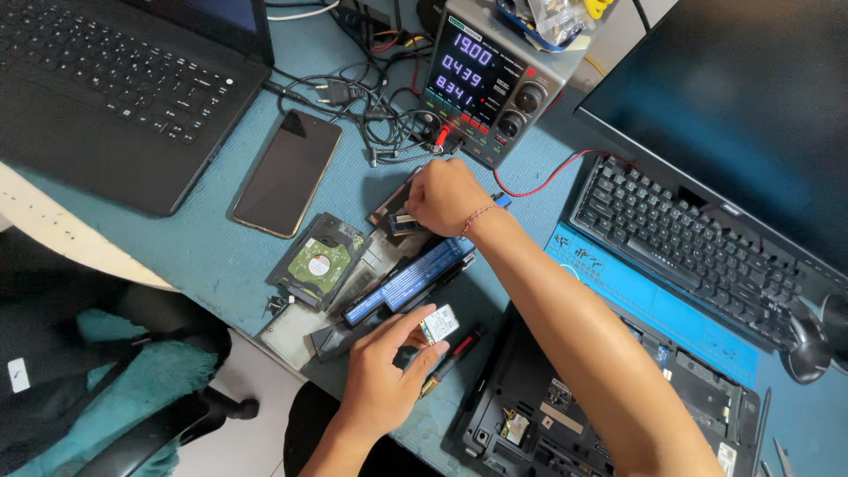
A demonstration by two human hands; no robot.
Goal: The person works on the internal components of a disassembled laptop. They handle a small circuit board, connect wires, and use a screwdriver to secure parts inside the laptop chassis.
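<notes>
While our left hand (382, 371) pinches a small wireless card (439, 323), our right hand (444, 196), at twelve o'clock, closes on a dark component (399, 218) above the laptop battery (411, 281).

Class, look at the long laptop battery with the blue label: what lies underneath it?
The battery rests across a flat grey panel and a dark cover, beside a hard drive. Whatever lies directly beneath its middle is covered.

Phone (287, 173) left of power supply (488, 84)

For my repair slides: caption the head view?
Left hand holds a small module; right hand reaches beside the bench power supply.
</notes>
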